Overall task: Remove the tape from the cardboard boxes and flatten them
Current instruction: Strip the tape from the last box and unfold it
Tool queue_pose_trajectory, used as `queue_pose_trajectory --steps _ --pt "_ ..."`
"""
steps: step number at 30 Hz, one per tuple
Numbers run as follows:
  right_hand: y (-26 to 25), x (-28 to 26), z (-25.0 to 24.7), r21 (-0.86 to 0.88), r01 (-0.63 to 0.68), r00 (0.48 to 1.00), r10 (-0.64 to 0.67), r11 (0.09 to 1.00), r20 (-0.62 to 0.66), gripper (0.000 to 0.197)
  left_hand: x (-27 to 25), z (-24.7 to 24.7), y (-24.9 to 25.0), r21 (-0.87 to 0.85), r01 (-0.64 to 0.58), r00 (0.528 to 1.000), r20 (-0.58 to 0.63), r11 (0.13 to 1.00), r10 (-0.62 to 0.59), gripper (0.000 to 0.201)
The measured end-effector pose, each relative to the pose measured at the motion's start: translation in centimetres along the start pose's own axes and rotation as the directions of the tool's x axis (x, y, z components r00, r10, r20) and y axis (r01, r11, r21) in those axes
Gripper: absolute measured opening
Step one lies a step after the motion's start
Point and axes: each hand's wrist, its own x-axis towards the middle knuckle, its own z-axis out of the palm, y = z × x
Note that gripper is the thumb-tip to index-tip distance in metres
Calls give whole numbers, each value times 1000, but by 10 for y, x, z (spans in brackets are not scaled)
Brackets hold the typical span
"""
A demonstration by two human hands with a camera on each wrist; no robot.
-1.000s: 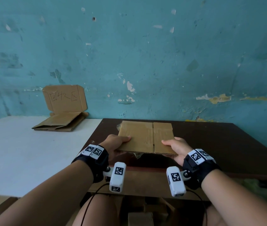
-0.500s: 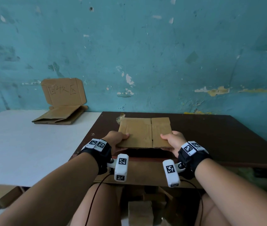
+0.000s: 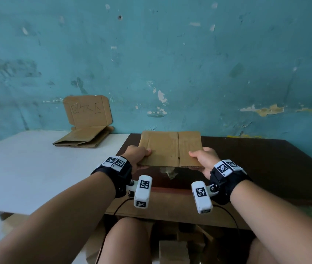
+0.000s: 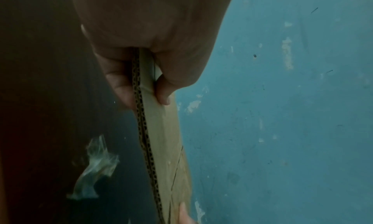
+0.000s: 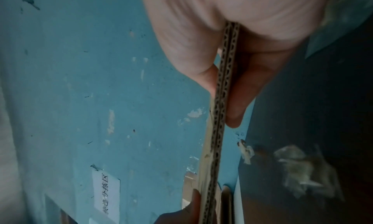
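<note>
A flattened brown cardboard box (image 3: 170, 147) hangs level above the dark wooden table (image 3: 265, 159). My left hand (image 3: 138, 156) pinches its near left corner, thumb on top and fingers beneath. My right hand (image 3: 202, 159) pinches the near right corner the same way. The left wrist view shows the box's corrugated double edge (image 4: 145, 139) between thumb and fingers. The right wrist view shows the same edge (image 5: 220, 109) pinched. A crumpled strip of clear tape (image 3: 168, 171) lies on the table under the box, also visible as tape (image 4: 95, 168) and tape (image 5: 300, 168).
A white table (image 3: 27, 168) adjoins the dark one on the left. At its far edge lies a stack of flattened boxes (image 3: 82, 139), with a handwritten cardboard sign (image 3: 87, 110) leaning on the teal wall. More cardboard (image 3: 172, 250) lies under the table by my knees.
Both hands have lifted the flattened box and carried it a little farther from me, still holding the same corners. The tape stays on the table.
</note>
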Motion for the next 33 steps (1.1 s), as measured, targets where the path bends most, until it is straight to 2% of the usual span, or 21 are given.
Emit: queue_pose_trajectory --steps 5,8,9,12,17,19,22,25,32,33 --pt "-6 17 39 22 -30 998 29 999 51 13 18 -38 0 -31 -8 999 -47 999 7 39" --pt "-9 29 72 49 -61 995 57 997 78 35 32 -66 -3 -3 -28 995 -98 1000 27 42" --pt "-12 32 85 70 -66 994 60 995 95 35 36 -76 -2 10 -27 993 -115 1000 28 40" --pt "-26 36 126 123 -83 983 61 989 171 25 55 -112 4 3 -30 984 -174 1000 30 41" --pt "-46 50 201 181 -165 944 102 970 314 25 92 -184 23 -7 -56 960 -275 998 52 39" --pt "-54 57 228 181 -190 929 117 965 352 11 105 -211 32 1 -53 941 -335 999 51 38" --pt "-63 70 266 133 -190 905 121 973 407 14 126 -248 43 37 -32 913 -406 999 44 39" --pt "-65 90 305 58 -167 902 129 984 412 8 151 -277 47 98 9 890 -455 995 37 40" --pt "-62 152 384 -65 -103 933 119 993 339 7 219 -322 40 215 93 842 -538 972 38 50" --pt "-57 165 395 -93 -84 938 110 992 330 23 227 -327 38 254 116 837 -546 960 44 52"
